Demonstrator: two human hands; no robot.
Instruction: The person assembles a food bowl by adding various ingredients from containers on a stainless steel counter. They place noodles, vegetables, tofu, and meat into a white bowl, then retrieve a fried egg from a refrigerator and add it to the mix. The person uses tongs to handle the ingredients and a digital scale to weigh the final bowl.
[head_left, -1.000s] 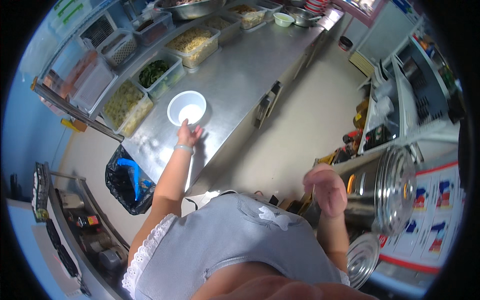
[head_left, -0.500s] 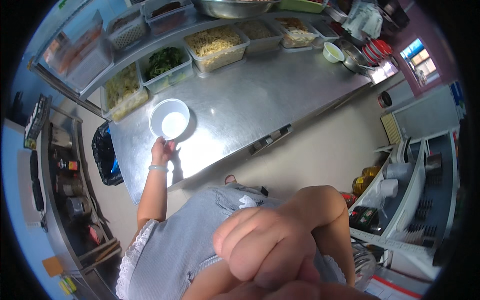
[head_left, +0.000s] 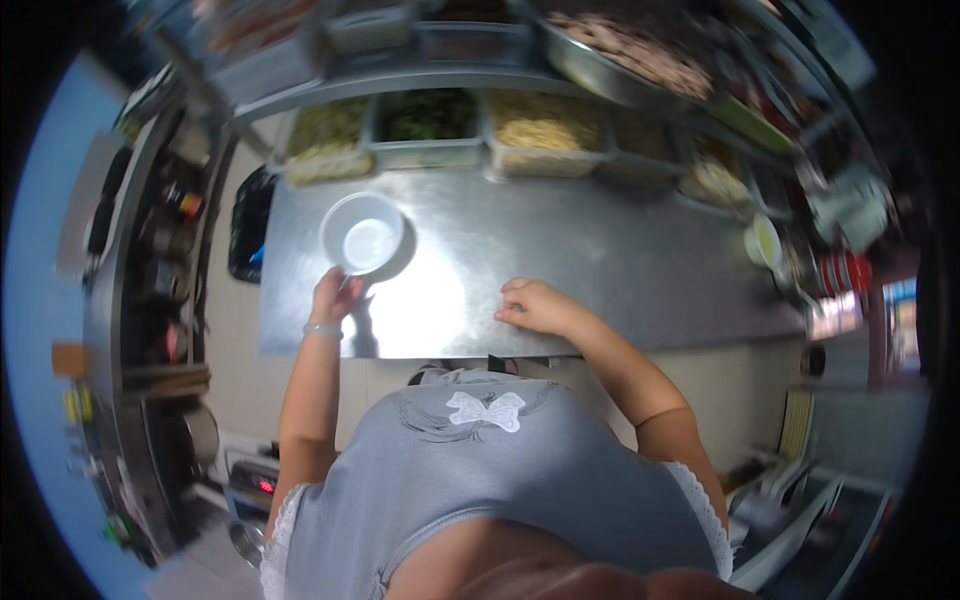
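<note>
A round white plastic bowl (head_left: pixel 335 225) stands at the left part of the steel worktop (head_left: pixel 600 250), with nothing to be seen inside it. My left hand (head_left: pixel 338 295), a pale bangle on its wrist, grips the bowl's near side with the fingertips. Over the middle of the worktop's front part is my right hand (head_left: pixel 535 305), its fingers curled in loosely. No object shows in it, though its palm side is partly hidden.
Along the worktop's back stand clear tubs of leafy greens (head_left: pixel 425 120), pale yellow strips (head_left: pixel 548 140) and other food. A shelf above carries a large metal basin (head_left: pixel 590 70). A small green-white bowl (head_left: pixel 762 242) sits far right; a black-lined bin (head_left: pixel 250 225) stands left.
My right hand has come down from close in front of me to over the worktop. The view has turned and straightened. My left hand has stayed on the bowl.
</note>
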